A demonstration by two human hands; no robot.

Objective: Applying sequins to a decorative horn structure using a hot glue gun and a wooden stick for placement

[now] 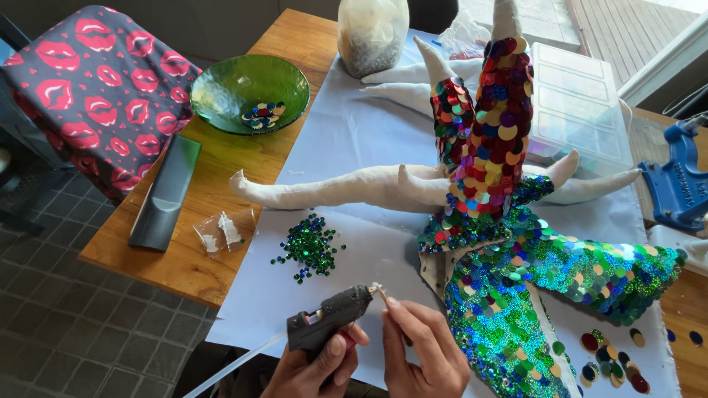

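The left hand [313, 368] is wrapped around the grip of a dark glue gun [328, 318], with a pale glue stick [236, 365] trailing from its back toward the lower edge of the view. The right hand [420, 354] is pressed together at the fingertips, pinching something small at the gun's nozzle [376, 290]; what it pinches is too small to tell.

Just beside the hands, to the right, stands a stuffed cloth sculpture [487, 221] with horn-like limbs. Judging by how it looks, the work is partly done: its lower body is covered in green sequins, and two upright limbs carry red, gold and purple sequins. The long limb [324, 190] reaching left, the tips and the rear limbs are bare cloth.

A loose pile of green sequins [310, 247] lies on the white paper sheet [346, 140] between the gun and the bare limb. Larger red and green sequins [612, 365] lie scattered at the lower right. A green glass bowl [249, 92] with a few sequins sits on the wooden surface [184, 258], well apart at the upper left, near a grey stapler-like tool [164, 195] and small clear bags [221, 230].

Open paper lies between the hands and the pile. The surface's near edge runs close to the hands, with tiled floor [74, 324] below.
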